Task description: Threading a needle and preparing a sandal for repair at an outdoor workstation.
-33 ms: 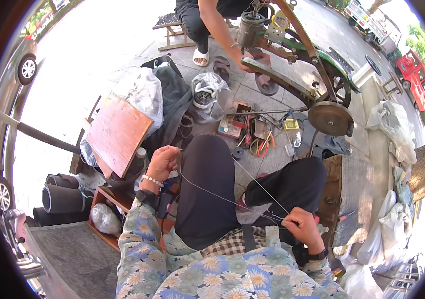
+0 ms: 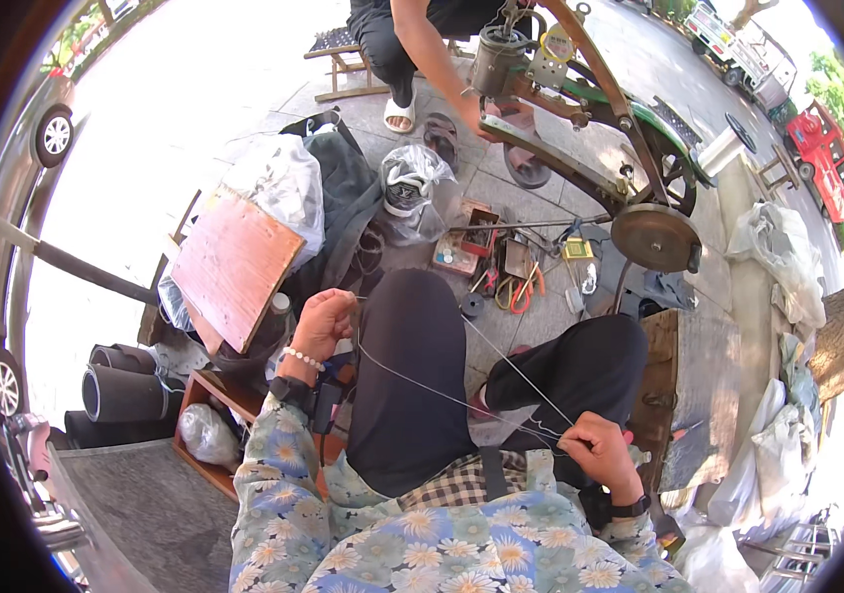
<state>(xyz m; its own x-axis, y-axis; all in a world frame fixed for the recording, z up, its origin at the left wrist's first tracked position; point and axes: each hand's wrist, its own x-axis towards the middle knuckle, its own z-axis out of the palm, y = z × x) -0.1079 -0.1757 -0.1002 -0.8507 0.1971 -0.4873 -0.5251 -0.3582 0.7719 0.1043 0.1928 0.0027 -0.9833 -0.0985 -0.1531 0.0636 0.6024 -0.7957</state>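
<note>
My left hand [image 2: 323,324] is closed in a pinch beside my left knee, with a thin needle [image 2: 360,297] poking out past the fingertips. From just below it a pale thread [image 2: 422,380] sags across my lap to my right hand [image 2: 600,447]. That hand is closed on the thread above my right thigh, with small loops bunched at the fingertips. A second, straight length of the thread runs from my right hand up toward my left knee, where its far end is hidden.
Ahead lie pliers, scissors and small boxes [image 2: 456,255]. A hand-cranked sewing machine [image 2: 580,148] stands far right, another person's hands by its arm. A pink board [image 2: 236,269] leans at left; a wooden box [image 2: 704,395] stands right, a drawer unit [image 2: 206,450] left.
</note>
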